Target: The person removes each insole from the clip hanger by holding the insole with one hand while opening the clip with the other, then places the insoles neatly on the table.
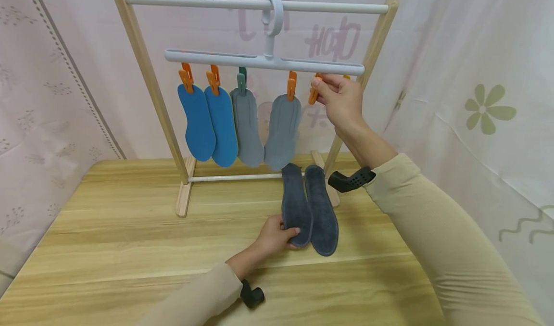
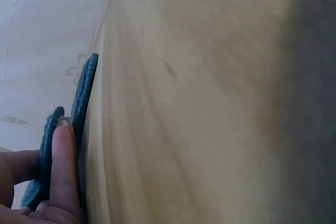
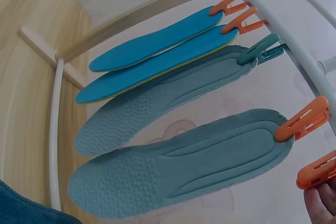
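My right hand (image 1: 344, 100) pinches an orange clothespin (image 1: 315, 89) that hangs near the right end of the grey hanger bar (image 1: 220, 59). Low over the table, my left hand (image 1: 272, 235) grips the near end of a dark grey insole (image 1: 296, 206), thumb on top. A second dark insole (image 1: 322, 215) lies on the table just to its right. Two blue insoles (image 1: 197, 124) and two light grey insoles (image 1: 282, 133) hang from the bar in clothespins. In the right wrist view only fingertips (image 3: 317, 205) of that hand show, beside the orange clothespin (image 3: 317, 171).
A wooden rack (image 1: 147, 76) with a white top rod (image 1: 195, 1) carries the hanger. Its feet stand on the wooden table (image 1: 130, 249). Behind hangs a pale printed curtain (image 1: 454, 52). A yellow clothespin (image 1: 346, 77) shows partly behind the right hand.
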The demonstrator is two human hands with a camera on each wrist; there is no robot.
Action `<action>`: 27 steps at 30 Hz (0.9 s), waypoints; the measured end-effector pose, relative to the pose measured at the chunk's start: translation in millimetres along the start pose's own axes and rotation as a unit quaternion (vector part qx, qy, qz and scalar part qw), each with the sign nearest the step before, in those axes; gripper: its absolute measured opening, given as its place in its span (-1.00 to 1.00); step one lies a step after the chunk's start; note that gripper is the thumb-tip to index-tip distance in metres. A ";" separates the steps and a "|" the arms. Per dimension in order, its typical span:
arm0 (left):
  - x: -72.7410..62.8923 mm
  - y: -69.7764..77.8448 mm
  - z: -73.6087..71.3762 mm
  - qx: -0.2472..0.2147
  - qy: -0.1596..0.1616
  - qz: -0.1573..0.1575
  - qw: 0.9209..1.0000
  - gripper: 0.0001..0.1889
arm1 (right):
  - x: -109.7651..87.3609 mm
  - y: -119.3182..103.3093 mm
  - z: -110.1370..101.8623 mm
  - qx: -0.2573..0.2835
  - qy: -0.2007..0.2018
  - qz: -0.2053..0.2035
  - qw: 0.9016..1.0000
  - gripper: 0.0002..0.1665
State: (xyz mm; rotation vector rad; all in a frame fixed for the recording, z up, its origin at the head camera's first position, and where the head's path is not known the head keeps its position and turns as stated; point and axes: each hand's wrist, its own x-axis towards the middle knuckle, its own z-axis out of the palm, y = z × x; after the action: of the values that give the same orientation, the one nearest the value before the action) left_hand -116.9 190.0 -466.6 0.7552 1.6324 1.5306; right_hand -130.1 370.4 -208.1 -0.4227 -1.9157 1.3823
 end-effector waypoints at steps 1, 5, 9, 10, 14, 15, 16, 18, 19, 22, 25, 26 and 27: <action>-0.7 0.2 -0.1 -0.003 0.002 -0.006 1.000 -0.70 | 0.0 -0.1 -0.3 -0.002 -0.001 0.000 1.000 -0.54; -1.5 1.5 -1.2 -0.016 -0.008 -0.031 0.999 -0.72 | 0.1 -0.5 -0.8 -0.006 -0.004 0.001 1.000 -0.53; -1.2 3.3 -2.9 -0.009 -0.021 -0.058 0.998 -0.77 | 0.2 -0.4 -0.3 -0.006 -0.004 0.001 1.000 -0.50; -1.2 3.7 -3.4 -0.002 -0.021 -0.065 0.998 -0.78 | 0.2 -0.3 -0.2 -0.006 -0.004 0.002 1.000 -0.49; -3.0 7.5 -5.9 0.062 -0.026 -0.094 0.993 -0.78 | 0.1 -0.4 0.0 -0.006 -0.007 0.001 1.000 -0.48; -3.5 8.7 -6.9 0.090 -0.030 -0.096 0.991 -0.73 | 0.1 -0.3 -0.2 -0.009 -0.007 0.003 1.000 -0.47; -3.9 10.0 -8.0 0.122 -0.035 -0.095 0.987 -0.67 | 0.0 -0.2 -0.5 -0.009 -0.007 0.004 1.000 -0.47; -5.1 13.4 -10.1 0.190 -0.043 -0.088 0.977 -0.56 | -0.4 0.1 -1.3 -0.013 -0.006 0.007 1.000 -0.47; -5.4 14.6 -11.0 0.222 -0.044 -0.084 0.970 -0.51 | -0.6 0.3 -1.7 -0.015 -0.006 0.008 1.000 -0.47; -6.0 18.0 -13.3 0.288 -0.043 -0.080 0.953 -0.45 | -1.4 0.7 -2.3 -0.016 -0.008 0.011 1.000 -0.48; -6.3 19.9 -15.1 0.318 -0.037 -0.081 0.944 -0.45 | -1.9 1.0 -2.4 -0.017 -0.009 0.012 1.000 -0.47; -6.4 20.3 -15.7 0.324 -0.035 -0.080 0.942 -0.45 | -1.9 1.1 -2.4 -0.017 -0.009 0.013 1.000 -0.47; -6.6 20.9 -16.4 0.328 -0.034 -0.079 0.941 -0.46 | -2.1 1.0 -2.3 -0.016 -0.010 0.013 1.000 -0.46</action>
State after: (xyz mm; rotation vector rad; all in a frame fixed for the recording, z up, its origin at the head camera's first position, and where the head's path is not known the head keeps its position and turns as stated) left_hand -128.7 177.9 -445.2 0.9750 2.1151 0.8214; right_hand -127.2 371.0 -209.4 -0.4531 -1.9566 1.3782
